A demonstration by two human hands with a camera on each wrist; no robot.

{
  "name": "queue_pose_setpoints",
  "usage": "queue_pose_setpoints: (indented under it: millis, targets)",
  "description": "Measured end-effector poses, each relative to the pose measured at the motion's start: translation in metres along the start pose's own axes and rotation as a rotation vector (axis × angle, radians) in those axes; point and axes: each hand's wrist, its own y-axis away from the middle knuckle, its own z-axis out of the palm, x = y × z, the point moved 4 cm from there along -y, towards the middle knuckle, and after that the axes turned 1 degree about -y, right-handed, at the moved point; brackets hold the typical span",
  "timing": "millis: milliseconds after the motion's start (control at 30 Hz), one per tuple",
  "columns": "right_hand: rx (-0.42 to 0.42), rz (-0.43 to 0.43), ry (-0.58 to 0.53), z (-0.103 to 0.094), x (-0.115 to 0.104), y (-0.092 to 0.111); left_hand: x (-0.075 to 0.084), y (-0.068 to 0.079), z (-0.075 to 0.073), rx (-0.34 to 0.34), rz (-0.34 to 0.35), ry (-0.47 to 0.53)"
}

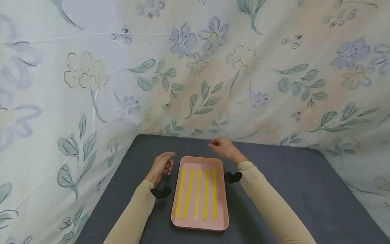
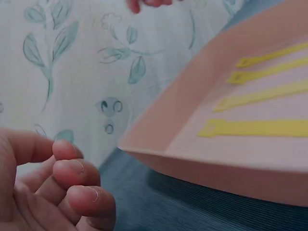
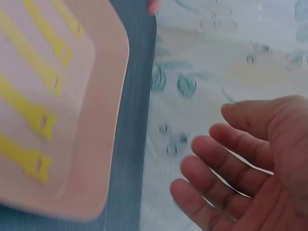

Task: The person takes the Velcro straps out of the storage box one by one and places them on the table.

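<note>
Several yellow hook-and-loop cable ties (image 1: 197, 195) with slotted heads lie side by side, lengthwise, in a shallow pink tray (image 1: 199, 163). Just left of the tray's far end is my left hand (image 1: 162, 166), its fingers loosely bent and holding nothing. My right hand (image 1: 226, 149) is beyond the far right corner of the tray, apart from it. In the right wrist view, the fingers (image 3: 202, 178) of that hand are spread and relaxed with nothing between them. The slotted heads of the yellow ties (image 2: 260, 128) point toward the far end of the tray.
The tray stands on a dark grey table (image 1: 274, 189). A floral cloth (image 1: 195, 78) hangs behind the table and along its left side. Each wrist wears a black camera band, such as the left one (image 1: 161, 192).
</note>
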Motion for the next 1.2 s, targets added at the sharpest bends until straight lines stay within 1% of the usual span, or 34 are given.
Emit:
queue_pose_setpoints:
  millis: [100, 167, 267, 333, 433, 533, 567, 633, 700, 767, 833, 1033, 1200]
  targets:
    - [-0.055, -0.033, -0.008, 0.016, -0.012, -0.008, -0.022, 0.008, 0.0, -0.074, -0.013, 0.11]
    - [-0.086, -0.055, 0.011, 0.026, -0.017, -0.012, -0.033, 0.015, 0.002, -0.134, -0.02, 0.216]
    - [-0.132, -0.082, 0.056, 0.046, -0.022, -0.015, -0.047, 0.027, 0.003, -0.218, -0.023, 0.396]
    - [-0.171, -0.104, 0.078, 0.059, -0.026, -0.016, -0.052, 0.033, 0.003, -0.26, -0.009, 0.49]
    - [-0.268, -0.135, 0.117, 0.08, -0.031, -0.018, -0.056, 0.038, 0.001, -0.281, 0.007, 0.582]
    - [-0.37, -0.152, 0.164, 0.098, -0.034, -0.02, -0.058, 0.04, -0.001, -0.277, 0.007, 0.625]
    - [-0.384, -0.155, 0.188, 0.104, -0.035, -0.021, -0.059, 0.04, -0.002, -0.274, 0.004, 0.633]
    - [-0.378, -0.154, 0.267, 0.112, -0.035, -0.023, -0.06, 0.04, -0.002, -0.271, -0.002, 0.647]
    - [-0.347, -0.158, 0.359, 0.12, -0.036, -0.025, -0.061, 0.04, -0.002, -0.269, -0.012, 0.664]
    - [-0.301, -0.158, 0.475, 0.124, -0.036, -0.024, -0.062, 0.041, -0.001, -0.263, -0.031, 0.683]
    - [-0.283, -0.149, 0.549, 0.129, -0.035, -0.023, -0.064, 0.042, 0.0, -0.254, -0.051, 0.697]
    - [-0.242, -0.142, 0.543, 0.137, -0.036, -0.023, -0.066, 0.044, -0.001, -0.236, -0.081, 0.699]
    - [-0.188, -0.169, 0.623, 0.14, -0.037, -0.028, -0.064, 0.039, -0.002, -0.218, -0.082, 0.697]
